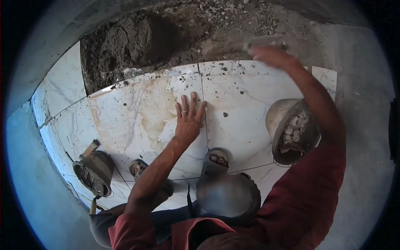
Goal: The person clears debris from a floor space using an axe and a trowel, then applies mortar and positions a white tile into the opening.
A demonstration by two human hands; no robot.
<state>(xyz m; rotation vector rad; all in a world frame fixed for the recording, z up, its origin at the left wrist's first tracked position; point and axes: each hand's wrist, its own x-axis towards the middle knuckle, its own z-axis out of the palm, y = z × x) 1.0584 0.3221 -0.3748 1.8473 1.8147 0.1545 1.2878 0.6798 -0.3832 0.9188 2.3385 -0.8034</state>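
Note:
My left hand (190, 118) lies flat with fingers spread on a large white marble-patterned tile (150, 125), just left of a tile joint. Brownish wet stains and dark crumbs mark this tile. My right hand (273, 56) is stretched out to the far right, over the rough ground past the tile edge. Blurred by motion, it appears closed on a trowel, whose grey blade (271, 41) shows faintly against the soil. A heap of wet grey mortar (129, 39) lies beyond the tiles at the far left.
Beside my right arm a tilted bucket (283, 112) holds rubble. Another bucket (102, 162), smeared with mortar, stands at the left with a wooden-handled tool (89, 148) next to it. Gravelly ground (233, 16) extends along the far side. Walls rise at left and right.

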